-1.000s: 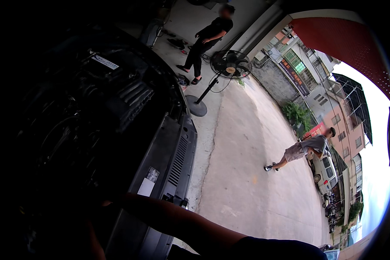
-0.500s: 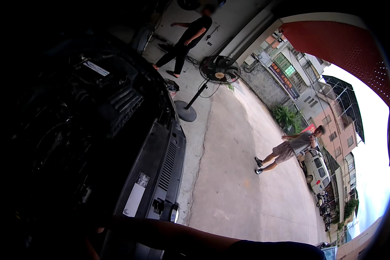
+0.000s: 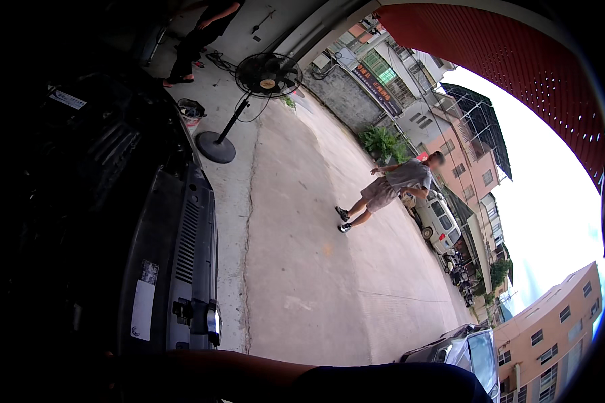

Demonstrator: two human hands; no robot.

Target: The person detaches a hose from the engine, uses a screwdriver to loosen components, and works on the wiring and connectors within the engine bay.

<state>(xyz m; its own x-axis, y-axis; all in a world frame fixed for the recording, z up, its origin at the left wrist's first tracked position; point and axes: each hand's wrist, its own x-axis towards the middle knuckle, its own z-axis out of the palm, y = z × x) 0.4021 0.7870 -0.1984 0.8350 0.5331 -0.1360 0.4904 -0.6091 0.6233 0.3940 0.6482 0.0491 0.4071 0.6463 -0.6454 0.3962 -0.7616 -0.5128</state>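
Note:
My right forearm [image 3: 238,368], in a dark sleeve [image 3: 383,381], stretches leftward along the lower edge toward a car's opened front end. Deep shadow swallows my right hand, so its fingers and anything in them cannot be made out. Closest to that arm is the black front panel [image 3: 156,252] of the engine bay, with a slotted grille [image 3: 188,242] and a white label [image 3: 143,305]. Beyond it lies the dark engine [image 3: 107,158], bearing a small white sticker [image 3: 67,100]. My left hand does not show.
A black pedestal fan [image 3: 267,84] stands past the car's front, near a bucket [image 3: 191,115]. One person in black [image 3: 205,33] is at the upper left; another in grey [image 3: 409,176] is on the concrete outside. A white van [image 3: 440,218] and a silver-dark car [image 3: 450,349] are parked beyond.
The view has swung right, so the scene sits farther left and another parked car shows at the lower right. My right arm still reaches toward the engine bay.

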